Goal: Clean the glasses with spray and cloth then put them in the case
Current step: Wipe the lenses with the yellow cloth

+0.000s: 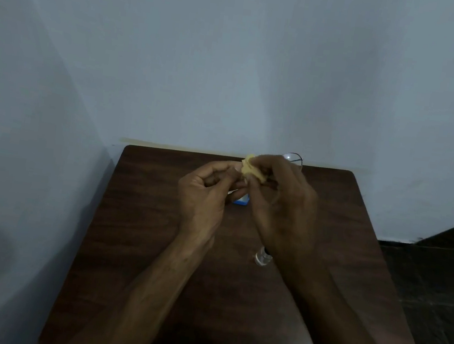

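Against a pale wall [232,72], a dark wooden table [131,245] takes up the lower view, and both forearms reach up over it with the hands raised clear of the top. The left hand [206,192] is curled, thumb and forefinger pinching at the near edge of the yellow cloth [253,170]; whether part of the frame sits inside that pinch is hidden. The right hand [285,202] is clenched round the same cloth from the other side. Below them a blue case [240,201] lies on the table, mostly covered, and a small clear spray bottle [262,257] stands nearer, just beside the right forearm. The glasses [293,158] are held aloft in the bunched cloth, with one thin-rimmed lens showing past the right knuckles. They look light, springy in the wire and easily bent or smeared, so the rim or bridge seems the place to hold, with only cloth on the lens. Both wrists tilt inward, fingertips [238,173] meeting at the cloth
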`<state>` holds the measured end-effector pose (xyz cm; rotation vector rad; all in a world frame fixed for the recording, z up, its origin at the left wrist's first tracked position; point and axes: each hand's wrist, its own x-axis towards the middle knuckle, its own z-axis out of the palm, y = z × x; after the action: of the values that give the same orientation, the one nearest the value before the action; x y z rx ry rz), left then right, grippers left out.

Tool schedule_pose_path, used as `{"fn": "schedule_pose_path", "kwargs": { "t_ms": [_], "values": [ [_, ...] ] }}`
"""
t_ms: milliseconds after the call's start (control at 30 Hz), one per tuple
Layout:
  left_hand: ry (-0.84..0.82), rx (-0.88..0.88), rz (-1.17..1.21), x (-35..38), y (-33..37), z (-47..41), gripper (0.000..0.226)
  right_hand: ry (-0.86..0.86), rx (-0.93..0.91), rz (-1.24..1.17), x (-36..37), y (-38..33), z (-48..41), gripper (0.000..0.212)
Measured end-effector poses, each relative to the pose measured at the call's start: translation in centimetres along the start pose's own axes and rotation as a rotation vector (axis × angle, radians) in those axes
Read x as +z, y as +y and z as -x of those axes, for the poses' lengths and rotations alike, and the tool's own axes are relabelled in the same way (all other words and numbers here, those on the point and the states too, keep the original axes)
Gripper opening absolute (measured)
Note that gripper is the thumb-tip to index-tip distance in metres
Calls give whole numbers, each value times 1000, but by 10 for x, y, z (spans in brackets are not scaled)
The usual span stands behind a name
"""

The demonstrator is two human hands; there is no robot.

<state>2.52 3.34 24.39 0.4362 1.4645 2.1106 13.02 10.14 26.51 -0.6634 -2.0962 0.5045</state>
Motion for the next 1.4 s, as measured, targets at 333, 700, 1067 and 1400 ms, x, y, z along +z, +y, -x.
{"fn": "schedule_pose_path", "kwargs": {
  "t_ms": [333,700,1067,1400],
  "values": [
    [-29,-12,2,2,3,4,13,54,-62,93,-1,-9,-6,20],
    [-5,-201,172,6,7,11,12,45,-124,160,0,-13,6,24],
    [56,-262,290,3,10,9,16,35,-181,162,1,-4,15,24],
    [67,-20,131,1,7,11,20,46,-132,93,2,0,-3,12]
  ]
}}
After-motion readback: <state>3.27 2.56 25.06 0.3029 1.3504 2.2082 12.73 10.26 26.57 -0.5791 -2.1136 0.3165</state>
